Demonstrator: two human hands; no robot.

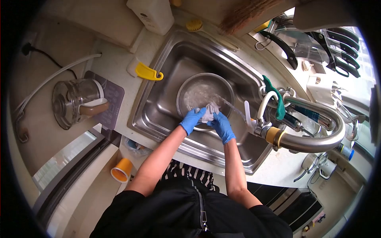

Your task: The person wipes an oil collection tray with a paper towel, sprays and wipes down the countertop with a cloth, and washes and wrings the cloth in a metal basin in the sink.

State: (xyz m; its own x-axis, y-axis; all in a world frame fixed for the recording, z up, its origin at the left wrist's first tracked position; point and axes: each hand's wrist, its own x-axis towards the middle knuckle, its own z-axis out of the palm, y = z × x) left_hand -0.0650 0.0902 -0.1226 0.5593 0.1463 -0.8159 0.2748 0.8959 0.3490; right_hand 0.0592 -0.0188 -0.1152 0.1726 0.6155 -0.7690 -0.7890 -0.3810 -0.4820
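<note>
Both my hands wear blue gloves and are at the near rim of a round metal basin (183, 85) that stands in the steel sink (162, 99). My left hand (192, 119) is closed on the left side of a crumpled whitish cloth (210, 112). On the cloth's right side, my right hand (223, 126) grips it too. The basin holds cloudy water (200, 93). From the faucet (254, 126) on the right, a thin stream of water runs into the basin. Parts of my fingers are hidden by the cloth.
A yellow scraper (149, 72) lies on the sink's left edge. Behind the sink are a yellow-headed brush (194, 25) and a white jug (152, 16). A glass pot (75, 101) stands left. Knives (343, 47) hang at the back right. The curved faucet pipe (317, 146) juts out on the right.
</note>
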